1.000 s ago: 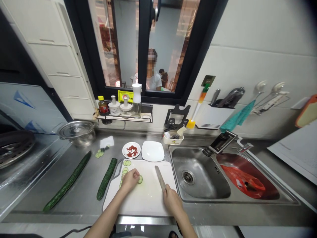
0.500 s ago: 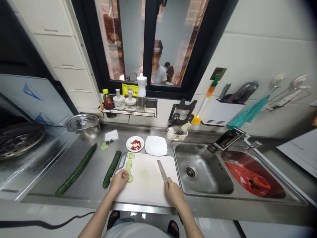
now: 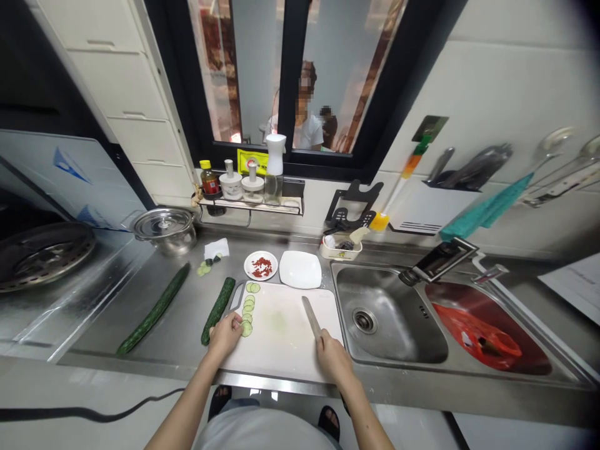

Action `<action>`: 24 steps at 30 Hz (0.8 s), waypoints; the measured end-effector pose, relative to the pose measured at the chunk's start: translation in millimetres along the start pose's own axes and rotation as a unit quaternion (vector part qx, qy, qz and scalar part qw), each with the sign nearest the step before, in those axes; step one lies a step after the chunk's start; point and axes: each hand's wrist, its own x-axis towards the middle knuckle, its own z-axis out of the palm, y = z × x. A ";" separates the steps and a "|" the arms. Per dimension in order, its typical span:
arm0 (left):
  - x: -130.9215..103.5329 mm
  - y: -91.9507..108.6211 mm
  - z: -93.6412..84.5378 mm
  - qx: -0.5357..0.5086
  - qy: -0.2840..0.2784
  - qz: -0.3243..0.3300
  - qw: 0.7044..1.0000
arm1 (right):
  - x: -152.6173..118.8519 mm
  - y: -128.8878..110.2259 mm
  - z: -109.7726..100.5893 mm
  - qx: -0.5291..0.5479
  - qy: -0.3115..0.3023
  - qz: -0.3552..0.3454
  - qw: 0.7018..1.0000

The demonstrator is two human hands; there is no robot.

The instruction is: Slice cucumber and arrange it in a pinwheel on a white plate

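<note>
My right hand (image 3: 334, 357) grips a kitchen knife (image 3: 312, 317) by its handle, the blade pointing away from me over the right part of the white cutting board (image 3: 290, 350). At the board's left side my left hand (image 3: 225, 334) has thumb and fingers pinched together at the near end of a row of thin cucumber slices (image 3: 248, 304). Its fingertips are on the nearest slice. Just left of the board lies a piece of cucumber (image 3: 218, 310), and farther left a longer whole cucumber (image 3: 154, 312).
Behind the board stand a plate of chopped red pieces (image 3: 261, 266) and a white plate (image 3: 300, 270). Cucumber scraps (image 3: 204, 268) lie near a lidded steel pot (image 3: 165, 231). To the right is a double sink (image 3: 389, 319) with a red bag (image 3: 478, 337) in its far basin.
My left fingertips have shifted slightly along the slices at the near end of the row. The knife stays in my right hand. The whole view has shifted a little.
</note>
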 end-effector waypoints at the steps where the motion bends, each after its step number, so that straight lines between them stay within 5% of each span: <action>1: 0.1 -0.9 0.6 0.006 -0.001 0.002 1.000 | 0.4 0.4 0.5 -0.001 0.001 0.000 1.000; 17: 2.1 -7.5 8.2 0.048 -0.026 0.056 0.997 | 2.0 2.5 1.5 -0.004 0.006 0.007 1.000; 24: -5.4 2.3 -1.6 0.062 -0.033 0.039 0.997 | 3.0 2.4 1.4 0.004 -0.001 0.007 1.000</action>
